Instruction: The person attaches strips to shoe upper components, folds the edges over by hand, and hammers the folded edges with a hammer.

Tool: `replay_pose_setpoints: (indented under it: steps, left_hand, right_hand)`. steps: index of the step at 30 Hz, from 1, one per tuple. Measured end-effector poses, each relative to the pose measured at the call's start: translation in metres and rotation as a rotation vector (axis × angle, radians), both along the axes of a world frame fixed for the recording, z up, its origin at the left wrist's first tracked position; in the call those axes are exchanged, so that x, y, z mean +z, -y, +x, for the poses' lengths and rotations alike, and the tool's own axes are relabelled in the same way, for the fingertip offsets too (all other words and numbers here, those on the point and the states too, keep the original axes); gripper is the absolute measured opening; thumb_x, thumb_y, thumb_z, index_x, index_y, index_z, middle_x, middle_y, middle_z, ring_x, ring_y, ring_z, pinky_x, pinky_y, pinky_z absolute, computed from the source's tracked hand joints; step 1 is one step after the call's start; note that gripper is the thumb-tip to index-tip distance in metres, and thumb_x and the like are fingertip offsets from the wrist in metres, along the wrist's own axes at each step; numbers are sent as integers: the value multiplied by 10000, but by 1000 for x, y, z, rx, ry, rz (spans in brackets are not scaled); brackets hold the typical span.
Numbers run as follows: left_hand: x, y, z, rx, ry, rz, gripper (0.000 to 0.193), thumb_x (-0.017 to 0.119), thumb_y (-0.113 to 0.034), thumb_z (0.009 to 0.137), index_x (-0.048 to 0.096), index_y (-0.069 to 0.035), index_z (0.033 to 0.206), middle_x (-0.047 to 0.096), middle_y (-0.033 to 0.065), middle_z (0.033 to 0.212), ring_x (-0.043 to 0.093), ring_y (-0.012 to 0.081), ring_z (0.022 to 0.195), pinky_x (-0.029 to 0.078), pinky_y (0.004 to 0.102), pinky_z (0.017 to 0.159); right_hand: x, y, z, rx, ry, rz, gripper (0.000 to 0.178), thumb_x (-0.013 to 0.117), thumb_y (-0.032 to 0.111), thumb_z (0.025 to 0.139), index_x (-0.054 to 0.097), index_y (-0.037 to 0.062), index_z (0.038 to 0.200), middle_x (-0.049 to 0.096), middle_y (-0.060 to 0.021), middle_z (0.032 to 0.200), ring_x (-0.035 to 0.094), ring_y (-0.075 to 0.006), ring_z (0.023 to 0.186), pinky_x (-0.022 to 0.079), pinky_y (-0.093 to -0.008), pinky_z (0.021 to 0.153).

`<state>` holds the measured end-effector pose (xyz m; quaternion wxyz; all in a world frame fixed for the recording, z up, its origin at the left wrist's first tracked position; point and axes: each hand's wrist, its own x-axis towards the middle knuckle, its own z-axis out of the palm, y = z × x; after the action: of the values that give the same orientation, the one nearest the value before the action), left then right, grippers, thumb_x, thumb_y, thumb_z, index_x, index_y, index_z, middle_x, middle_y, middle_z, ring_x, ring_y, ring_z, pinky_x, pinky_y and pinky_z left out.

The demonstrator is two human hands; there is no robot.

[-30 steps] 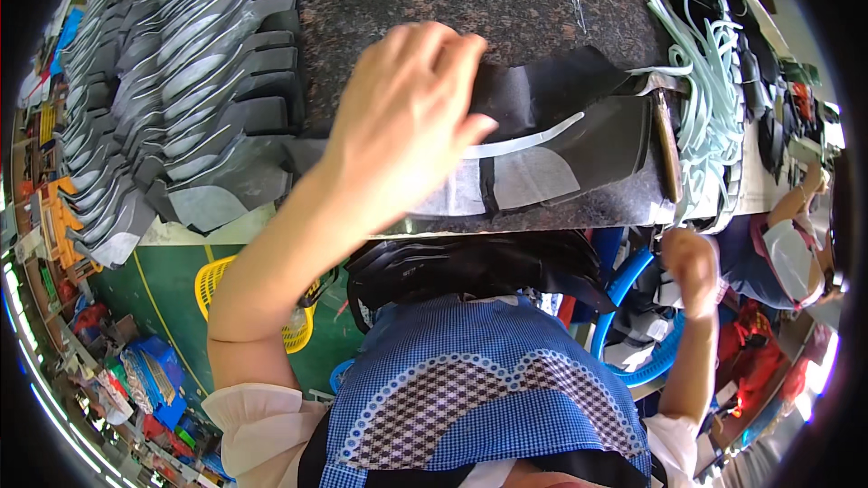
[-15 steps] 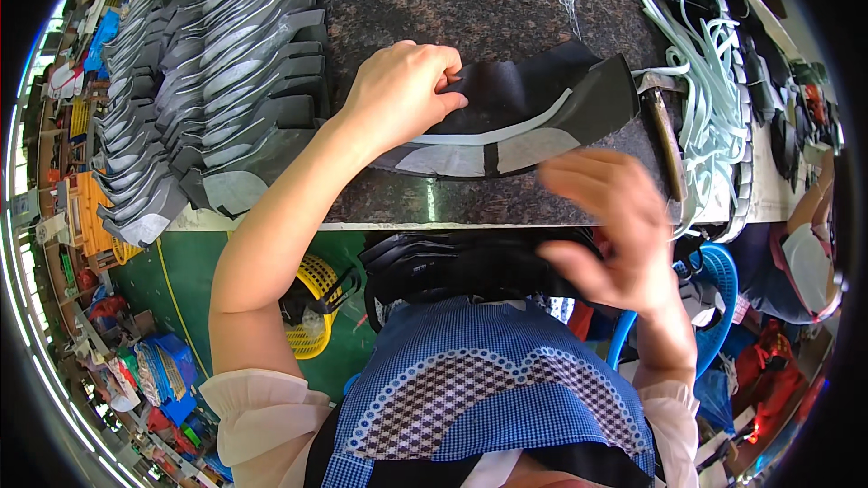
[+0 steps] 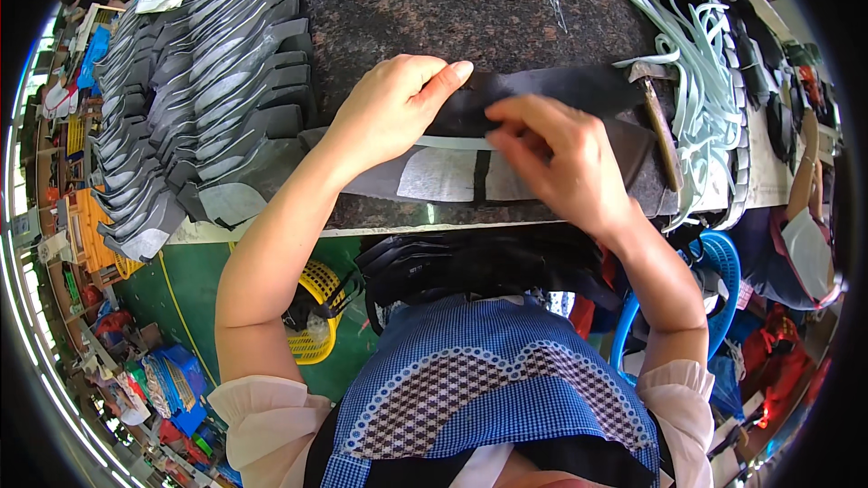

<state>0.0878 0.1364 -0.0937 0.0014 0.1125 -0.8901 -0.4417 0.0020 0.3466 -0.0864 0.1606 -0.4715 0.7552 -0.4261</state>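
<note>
A curved black sheet piece [image 3: 443, 172] with pale grey patches lies along the near side of the dark stone tabletop [image 3: 407, 18]. A narrow pale strip [image 3: 452, 142] runs along its upper part, and a black flap [image 3: 579, 89] spreads beyond it. My left hand [image 3: 389, 110] is closed, thumb against fingers, at the flap's left end; the pinched edge is mostly hidden. Over the middle of the piece hovers my right hand [image 3: 565, 158], slightly blurred, with curled fingers apart from the thumb and nothing visible between them. It covers part of the strip and the right patch.
Overlapping rows of similar grey-black pieces [image 3: 244, 63] fill the left side. A hammer [image 3: 660, 122] lies on the right beside a heap of pale strips [image 3: 701, 99]. Below the table edge are black pieces [image 3: 452, 267], a yellow basket [image 3: 316, 348] and a blue basket [image 3: 723, 262].
My right hand has moved left and up from the near right onto the middle of the piece. The piece has come slightly nearer, and its flap lies flatter. My left hand remains closed.
</note>
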Motion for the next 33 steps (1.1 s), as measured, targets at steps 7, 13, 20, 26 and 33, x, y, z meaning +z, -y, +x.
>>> replay_pose_setpoints:
  steps: [7,13,20,26,33]
  left_hand:
    - [20,-13,-6,18,-1,21,460,589,-342,1035,491,11,758,367,31,666,370,96,650,347,314,562]
    - [19,-29,3,-118,-307,-355,270,746,-181,873,572,13,941,671,141,896,677,300,843,525,363,750]
    - [28,-69,-11,-145,-120,-474,300,795,-174,805,590,-51,987,673,114,866,666,327,776,515,411,704]
    - [21,-93,2,-216,-387,-528,193,751,-113,810,571,-50,781,657,96,1114,635,286,950,473,415,796]
    - [-9,-119,13,-392,-300,-765,94,620,-93,813,557,-51,869,577,146,1413,558,275,1270,475,388,980]
  right_hand:
    - [-5,10,-10,-111,40,-11,171,771,115,842,641,26,908,673,-104,809,706,-238,685,542,-343,575]
    - [-4,-67,-16,-108,-561,17,325,797,87,751,675,17,1045,699,-102,993,663,-298,884,555,-383,770]
    - [-28,-94,-11,-91,-468,116,536,793,289,790,637,-29,1192,567,-138,1404,572,-326,1100,473,-444,956]
    - [-25,-92,-20,-37,-473,228,521,763,326,823,610,-6,1193,581,-160,1368,566,-344,1083,450,-462,974]
    - [-27,-110,-83,-242,759,-60,422,568,358,1009,631,-27,1169,701,-151,1078,671,-263,955,522,-377,893]
